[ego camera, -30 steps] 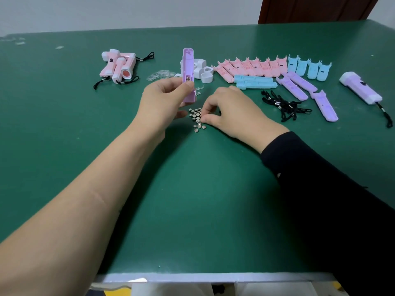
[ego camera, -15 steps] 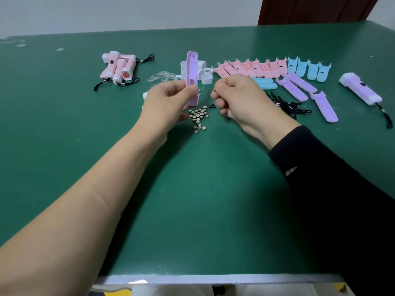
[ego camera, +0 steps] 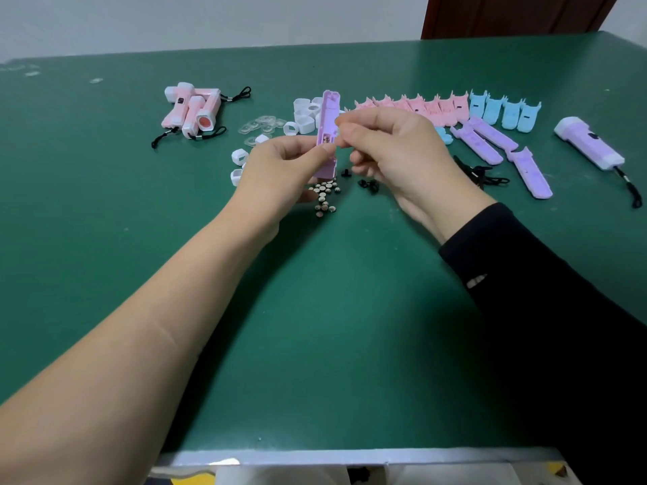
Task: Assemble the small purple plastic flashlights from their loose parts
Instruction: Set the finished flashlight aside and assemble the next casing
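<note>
Purple shell (ego camera: pixel 328 115) upright, left hand (ego camera: pixel 280 169) fingers gripping; right hand (ego camera: pixel 395 152) fingers pinched against it, hold unclear

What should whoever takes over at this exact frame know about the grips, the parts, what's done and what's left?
The left grip holds a purple shell half upright.
The right grip pinches its fingertips at that half's open side; what they pinch is hidden.
The button cells are piled on the table below. White head rings and clear lenses lie behind, with spare purple halves and black lanyards to the right.
Done: one finished purple flashlight, far right.
Left: probably load this half, close it, add ring, lens and lanyard, then the spare halves.
</note>
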Demonstrator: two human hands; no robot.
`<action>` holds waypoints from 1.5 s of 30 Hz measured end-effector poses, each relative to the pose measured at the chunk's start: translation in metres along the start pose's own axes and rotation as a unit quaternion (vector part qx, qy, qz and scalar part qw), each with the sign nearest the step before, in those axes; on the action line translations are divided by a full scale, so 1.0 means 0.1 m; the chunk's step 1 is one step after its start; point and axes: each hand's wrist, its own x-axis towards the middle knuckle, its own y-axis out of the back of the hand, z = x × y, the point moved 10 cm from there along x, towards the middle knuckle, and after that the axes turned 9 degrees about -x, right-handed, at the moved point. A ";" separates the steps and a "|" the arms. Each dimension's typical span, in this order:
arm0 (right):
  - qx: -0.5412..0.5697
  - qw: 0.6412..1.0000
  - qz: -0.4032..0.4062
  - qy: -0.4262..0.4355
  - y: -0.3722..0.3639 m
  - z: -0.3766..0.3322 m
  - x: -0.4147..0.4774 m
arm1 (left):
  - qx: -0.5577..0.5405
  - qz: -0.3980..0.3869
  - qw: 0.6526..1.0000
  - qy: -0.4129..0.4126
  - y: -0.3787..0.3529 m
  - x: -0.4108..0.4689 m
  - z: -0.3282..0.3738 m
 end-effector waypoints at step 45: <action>0.296 0.947 0.021 -0.124 0.05 0.27 0.09 | 0.358 -0.064 0.892 -0.267 -0.38 -0.29 0.43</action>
